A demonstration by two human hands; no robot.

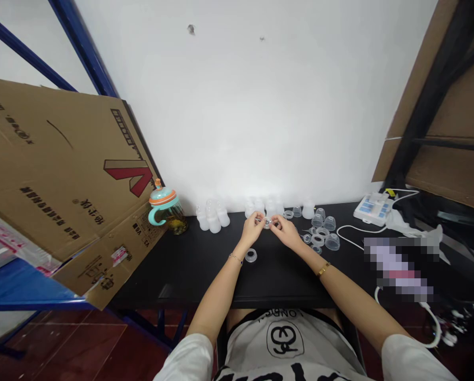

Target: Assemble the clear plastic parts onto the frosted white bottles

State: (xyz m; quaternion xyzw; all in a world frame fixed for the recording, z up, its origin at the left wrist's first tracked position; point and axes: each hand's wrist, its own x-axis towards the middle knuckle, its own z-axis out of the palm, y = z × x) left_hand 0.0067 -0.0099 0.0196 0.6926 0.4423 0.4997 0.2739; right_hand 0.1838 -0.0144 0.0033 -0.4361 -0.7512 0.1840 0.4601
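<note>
Above the black table, my two hands meet over a small clear, ring-like baby bottle part. My left hand pinches its left side. On its right side are the closed fingertips of my right hand. Its exact kind is too small to make out. Below my left hand, a whitish collar ring lies on the table. Small white baby bottles stand just behind my hands, partly hidden by them. To the right lie several collar rings, clear domed caps and clear nipples.
Several assembled bottles stand at the left. Beside them is a teal-lidded jug, with a large cardboard box further left. At the right are a white boxy item, a white cable and crumpled plastic. A white wall rises behind.
</note>
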